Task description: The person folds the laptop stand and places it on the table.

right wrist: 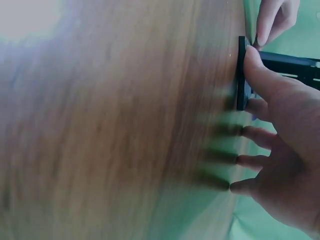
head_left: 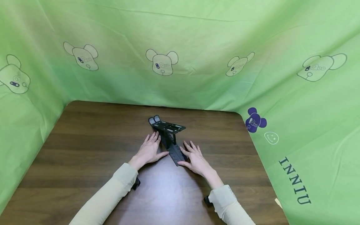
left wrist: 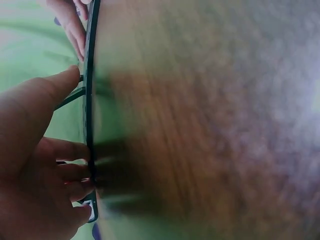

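Note:
A black folding stand (head_left: 175, 153) sits at the middle of the table, its slotted top plate (head_left: 168, 126) raised on a strut above the flat base. Two grey-padded hooks (head_left: 154, 119) rise at its far left end. Along the left edge of the base lies my left hand (head_left: 149, 149), fingers and thumb spread and touching it. My right hand (head_left: 197, 161) touches the near end of the base with thumb and index finger, the other fingers stretched out over the table. In the right wrist view the thumb rests at the base edge (right wrist: 241, 75).
The brown wooden table (head_left: 84, 150) runs back to a green curtain (head_left: 197, 87) printed with bear heads, which encloses the back and both sides. A small pale scrap (head_left: 278, 203) lies at the right table edge.

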### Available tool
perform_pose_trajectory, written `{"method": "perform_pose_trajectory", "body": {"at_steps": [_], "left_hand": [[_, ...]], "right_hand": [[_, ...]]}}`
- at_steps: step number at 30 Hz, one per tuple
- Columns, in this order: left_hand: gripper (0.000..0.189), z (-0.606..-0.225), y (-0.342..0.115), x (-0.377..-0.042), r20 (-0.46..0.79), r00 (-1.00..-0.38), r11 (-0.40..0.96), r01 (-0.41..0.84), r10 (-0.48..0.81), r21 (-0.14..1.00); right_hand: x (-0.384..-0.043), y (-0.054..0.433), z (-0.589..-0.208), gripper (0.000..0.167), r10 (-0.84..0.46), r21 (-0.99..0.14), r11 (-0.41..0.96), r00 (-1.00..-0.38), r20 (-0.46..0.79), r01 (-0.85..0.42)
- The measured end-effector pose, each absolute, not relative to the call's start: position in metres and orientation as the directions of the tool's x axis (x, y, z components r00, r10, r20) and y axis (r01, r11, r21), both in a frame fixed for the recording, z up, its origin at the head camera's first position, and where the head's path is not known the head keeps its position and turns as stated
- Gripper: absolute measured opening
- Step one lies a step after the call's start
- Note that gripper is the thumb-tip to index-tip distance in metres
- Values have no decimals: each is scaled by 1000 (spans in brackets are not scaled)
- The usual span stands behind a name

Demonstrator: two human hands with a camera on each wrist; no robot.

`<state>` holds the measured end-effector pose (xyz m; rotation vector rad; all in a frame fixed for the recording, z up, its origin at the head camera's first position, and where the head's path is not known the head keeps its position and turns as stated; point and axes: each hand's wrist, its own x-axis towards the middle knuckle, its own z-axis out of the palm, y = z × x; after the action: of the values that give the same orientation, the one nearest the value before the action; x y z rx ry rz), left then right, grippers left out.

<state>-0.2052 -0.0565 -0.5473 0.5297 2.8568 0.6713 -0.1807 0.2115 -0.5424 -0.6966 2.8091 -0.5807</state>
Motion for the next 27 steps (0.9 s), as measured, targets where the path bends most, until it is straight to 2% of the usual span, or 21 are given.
{"method": "perform_pose_trajectory", "body": {"at_steps": [13, 27], "left_hand": [[101, -545, -56, -205, -74, -925, 847, 306, 372, 434], [106, -539, -60, -206, -94, -918, 836, 306, 386, 455]], "right_hand": [[-181, 201, -538, 75, -523, -363, 794, -852, 1, -488], [-176, 193, -550, 73, -561, -377, 730, -815, 146, -570]]}}
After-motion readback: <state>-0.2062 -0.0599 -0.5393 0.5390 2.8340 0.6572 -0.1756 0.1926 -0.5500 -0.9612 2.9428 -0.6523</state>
